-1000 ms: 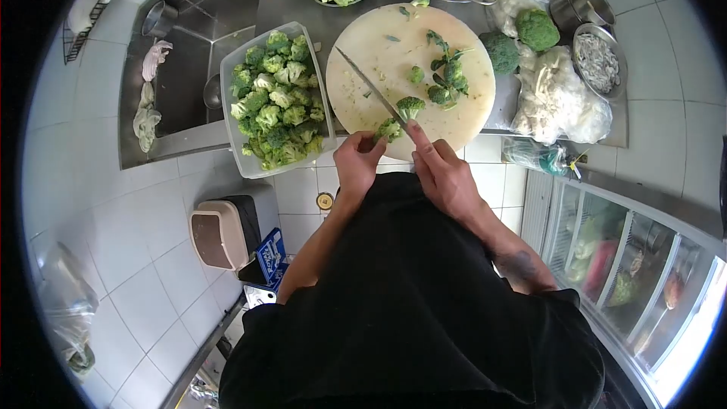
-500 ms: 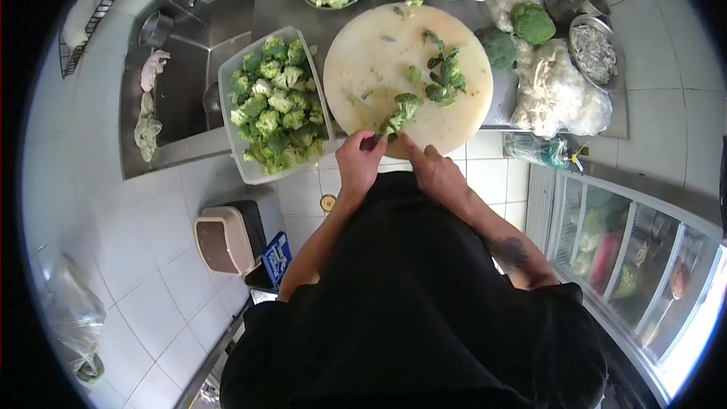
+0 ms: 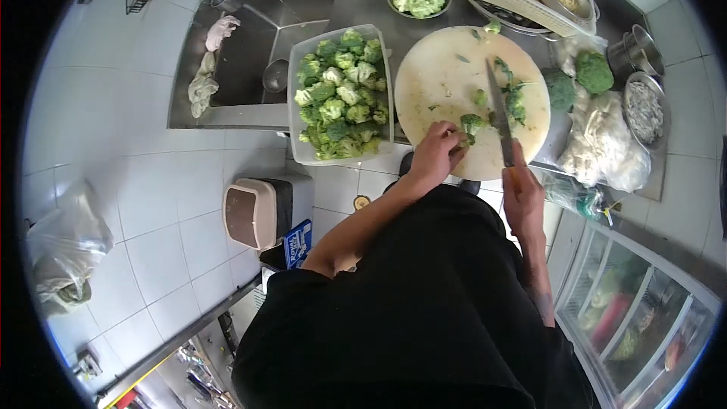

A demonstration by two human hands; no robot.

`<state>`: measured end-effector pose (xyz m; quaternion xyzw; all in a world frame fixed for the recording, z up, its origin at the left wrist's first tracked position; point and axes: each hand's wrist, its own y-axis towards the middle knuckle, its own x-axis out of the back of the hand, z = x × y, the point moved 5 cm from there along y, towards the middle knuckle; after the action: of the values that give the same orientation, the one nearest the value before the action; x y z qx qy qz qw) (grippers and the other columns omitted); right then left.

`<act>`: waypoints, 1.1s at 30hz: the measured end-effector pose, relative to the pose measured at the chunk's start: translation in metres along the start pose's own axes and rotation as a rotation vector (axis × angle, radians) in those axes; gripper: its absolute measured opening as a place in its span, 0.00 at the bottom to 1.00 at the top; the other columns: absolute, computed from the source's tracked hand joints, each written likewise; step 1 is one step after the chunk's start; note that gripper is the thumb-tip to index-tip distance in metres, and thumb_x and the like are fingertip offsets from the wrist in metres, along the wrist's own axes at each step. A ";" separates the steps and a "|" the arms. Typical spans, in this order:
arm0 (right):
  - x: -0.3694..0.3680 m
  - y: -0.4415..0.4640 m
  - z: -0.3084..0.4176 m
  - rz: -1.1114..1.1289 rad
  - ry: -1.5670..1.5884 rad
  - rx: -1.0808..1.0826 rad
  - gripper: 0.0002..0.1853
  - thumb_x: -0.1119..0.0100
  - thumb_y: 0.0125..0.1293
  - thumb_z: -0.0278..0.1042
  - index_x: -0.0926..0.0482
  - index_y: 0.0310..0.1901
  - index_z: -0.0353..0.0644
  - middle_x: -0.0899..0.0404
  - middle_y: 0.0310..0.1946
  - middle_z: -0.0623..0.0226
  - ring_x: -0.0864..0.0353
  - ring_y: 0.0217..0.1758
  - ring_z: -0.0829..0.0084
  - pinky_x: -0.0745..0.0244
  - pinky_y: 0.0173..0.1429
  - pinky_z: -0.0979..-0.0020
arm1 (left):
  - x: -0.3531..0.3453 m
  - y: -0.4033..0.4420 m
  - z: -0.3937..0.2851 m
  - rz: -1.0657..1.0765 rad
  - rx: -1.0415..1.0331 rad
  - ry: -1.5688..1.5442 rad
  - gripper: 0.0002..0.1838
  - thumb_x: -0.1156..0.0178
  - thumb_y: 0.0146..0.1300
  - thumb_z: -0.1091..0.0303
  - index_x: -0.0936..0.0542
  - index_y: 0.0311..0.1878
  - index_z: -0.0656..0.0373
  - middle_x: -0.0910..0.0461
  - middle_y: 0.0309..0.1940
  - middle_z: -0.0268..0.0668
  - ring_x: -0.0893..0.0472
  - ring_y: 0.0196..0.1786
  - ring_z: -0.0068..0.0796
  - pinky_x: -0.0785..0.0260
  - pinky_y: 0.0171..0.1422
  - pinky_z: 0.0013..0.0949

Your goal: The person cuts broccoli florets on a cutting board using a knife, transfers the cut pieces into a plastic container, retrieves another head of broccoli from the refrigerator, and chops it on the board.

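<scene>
My left hand (image 3: 438, 153) is at the near edge of the round cutting board (image 3: 424, 79), its fingers closed on a broccoli floret (image 3: 472, 126). To its right, my right hand (image 3: 522, 195) is wrapped around the handle of a knife (image 3: 497, 104). The blade points away from me over the board, apart from the held floret. Leafy broccoli trimmings (image 3: 516, 102) lie beside the blade, partly behind it. A small green piece (image 3: 480, 97) rests near the board's middle, and another bit of broccoli (image 3: 492, 27) sits at the far rim.
Left of the board stands a plastic tub (image 3: 292, 106) full of florets, beside a sink (image 3: 242, 68). Behind are a bowl of chopped greens (image 3: 419, 1) and a white basket of noodles (image 3: 522, 4). Whole broccoli (image 3: 594, 72) and plastic bags (image 3: 602, 132) lie to the right.
My right hand has drawn away to the right from the left hand, and the knife blade now shows plainly over the board. The whole view has shifted, putting the counter further right.
</scene>
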<state>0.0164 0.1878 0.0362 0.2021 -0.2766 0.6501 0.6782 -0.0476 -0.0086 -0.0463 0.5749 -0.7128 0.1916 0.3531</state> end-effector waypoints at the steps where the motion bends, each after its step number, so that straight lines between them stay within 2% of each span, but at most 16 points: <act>1: 0.003 -0.001 0.000 -0.027 -0.013 0.022 0.31 0.43 0.75 0.26 0.33 0.78 0.49 0.23 0.28 0.58 0.25 0.29 0.70 0.25 0.38 0.67 | 0.003 -0.001 0.003 -0.032 -0.017 -0.092 0.16 0.27 0.58 0.68 0.13 0.50 0.53 0.20 0.48 0.40 0.20 0.54 0.44 0.23 0.56 0.41; 3: 0.010 -0.004 -0.004 -0.066 -0.032 0.029 0.31 0.44 0.76 0.28 0.35 0.78 0.49 0.26 0.25 0.63 0.32 0.28 0.77 0.29 0.36 0.71 | 0.018 -0.006 0.011 -0.120 0.007 -0.250 0.17 0.25 0.56 0.71 0.13 0.50 0.55 0.18 0.48 0.42 0.18 0.53 0.43 0.23 0.56 0.40; 4: 0.014 -0.006 -0.005 -0.078 -0.033 0.015 0.31 0.44 0.76 0.28 0.35 0.78 0.49 0.26 0.25 0.63 0.32 0.28 0.77 0.29 0.36 0.71 | 0.043 -0.008 0.011 -0.210 0.002 -0.152 0.16 0.26 0.57 0.72 0.13 0.49 0.56 0.18 0.48 0.42 0.17 0.52 0.41 0.23 0.56 0.40; 5: 0.017 -0.008 -0.010 -0.066 -0.020 -0.030 0.31 0.43 0.75 0.26 0.34 0.78 0.48 0.24 0.27 0.59 0.28 0.28 0.73 0.27 0.37 0.69 | 0.070 -0.010 0.013 -0.298 -0.009 -0.060 0.15 0.26 0.58 0.73 0.13 0.49 0.56 0.18 0.49 0.42 0.17 0.51 0.40 0.22 0.55 0.40; 7: 0.024 -0.011 -0.018 -0.093 0.001 -0.063 0.31 0.43 0.74 0.25 0.33 0.78 0.49 0.22 0.28 0.56 0.24 0.27 0.68 0.25 0.37 0.66 | 0.105 -0.012 0.050 -0.317 0.229 -0.249 0.18 0.26 0.53 0.77 0.13 0.49 0.54 0.16 0.44 0.41 0.17 0.52 0.44 0.24 0.58 0.41; 8: 0.024 -0.012 -0.028 -0.112 0.043 -0.086 0.31 0.43 0.74 0.26 0.32 0.77 0.51 0.22 0.28 0.55 0.23 0.28 0.66 0.24 0.38 0.64 | 0.120 -0.014 0.068 -0.373 0.134 -0.071 0.15 0.25 0.57 0.72 0.13 0.48 0.55 0.16 0.43 0.41 0.17 0.50 0.46 0.25 0.59 0.44; 10: 0.027 -0.015 -0.038 -0.150 -0.004 -0.065 0.31 0.43 0.74 0.26 0.32 0.77 0.52 0.21 0.28 0.54 0.21 0.29 0.65 0.23 0.39 0.63 | 0.137 -0.014 0.082 -0.219 0.254 0.477 0.25 0.26 0.62 0.59 0.18 0.61 0.54 0.22 0.59 0.48 0.25 0.64 0.50 0.31 0.66 0.48; 12: 0.030 -0.016 -0.041 -0.141 0.005 -0.101 0.31 0.43 0.74 0.26 0.32 0.77 0.52 0.19 0.30 0.51 0.17 0.31 0.62 0.22 0.41 0.61 | 0.139 -0.001 0.060 -0.235 0.342 0.566 0.32 0.27 0.63 0.58 0.24 0.69 0.54 0.25 0.62 0.50 0.30 0.68 0.51 0.35 0.70 0.49; 13: 0.033 -0.015 -0.041 -0.141 0.010 -0.111 0.31 0.43 0.73 0.26 0.32 0.77 0.51 0.19 0.31 0.50 0.16 0.32 0.60 0.22 0.41 0.61 | 0.129 0.007 0.053 -0.227 0.328 0.559 0.32 0.27 0.63 0.58 0.24 0.69 0.54 0.25 0.62 0.50 0.30 0.68 0.51 0.35 0.70 0.49; 15: 0.035 -0.015 -0.038 -0.138 0.011 -0.123 0.31 0.43 0.73 0.26 0.32 0.77 0.51 0.18 0.31 0.49 0.16 0.33 0.58 0.22 0.42 0.60 | 0.085 0.028 0.021 -0.044 0.009 0.117 0.34 0.28 0.63 0.60 0.27 0.71 0.55 0.25 0.63 0.49 0.30 0.68 0.51 0.35 0.71 0.49; 17: 0.033 -0.011 -0.034 -0.122 0.020 -0.103 0.32 0.42 0.72 0.25 0.32 0.77 0.52 0.18 0.33 0.48 0.15 0.35 0.54 0.21 0.44 0.57 | 0.039 0.047 -0.008 0.211 -0.185 0.016 0.30 0.29 0.62 0.65 0.24 0.67 0.57 0.24 0.62 0.49 0.28 0.68 0.51 0.35 0.73 0.48; 21: 0.024 -0.010 -0.030 -0.102 0.033 -0.017 0.33 0.41 0.70 0.25 0.31 0.76 0.54 0.19 0.32 0.48 0.16 0.35 0.48 0.22 0.45 0.52 | -0.008 0.068 -0.009 0.253 -0.246 -0.004 0.20 0.30 0.60 0.71 0.18 0.57 0.60 0.18 0.54 0.47 0.19 0.56 0.48 0.25 0.64 0.43; 23: 0.019 -0.012 -0.030 -0.033 0.027 -0.023 0.33 0.41 0.69 0.26 0.31 0.76 0.55 0.20 0.31 0.46 0.16 0.35 0.46 0.22 0.45 0.52 | -0.006 0.072 0.008 0.156 0.084 -0.313 0.10 0.31 0.61 0.73 0.15 0.45 0.64 0.13 0.39 0.44 0.13 0.39 0.38 0.19 0.49 0.36; 24: 0.016 -0.014 -0.025 -0.020 0.061 -0.021 0.33 0.41 0.70 0.26 0.31 0.76 0.55 0.20 0.31 0.46 0.16 0.36 0.45 0.22 0.45 0.51 | -0.004 0.072 0.009 0.168 0.074 -0.312 0.10 0.31 0.61 0.73 0.15 0.45 0.64 0.13 0.39 0.44 0.13 0.39 0.38 0.19 0.49 0.36; 26: 0.009 -0.015 -0.023 -0.001 0.063 -0.031 0.33 0.40 0.70 0.27 0.31 0.76 0.57 0.20 0.31 0.45 0.16 0.37 0.44 0.21 0.45 0.51 | 0.002 0.068 0.037 0.127 0.505 -0.628 0.09 0.30 0.61 0.73 0.14 0.43 0.67 0.13 0.32 0.41 0.14 0.31 0.29 0.19 0.38 0.30; 33: -0.018 -0.011 -0.018 0.153 -0.052 0.046 0.33 0.43 0.73 0.31 0.35 0.78 0.58 0.19 0.32 0.46 0.16 0.35 0.42 0.19 0.44 0.47 | -0.003 0.049 0.062 0.028 0.591 -0.733 0.09 0.30 0.63 0.75 0.13 0.44 0.72 0.12 0.34 0.42 0.13 0.33 0.28 0.18 0.39 0.28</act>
<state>0.0295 0.1843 0.0114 0.2129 -0.2938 0.7006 0.6144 -0.1119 -0.0353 -0.0841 0.6707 -0.7131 0.1756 -0.1036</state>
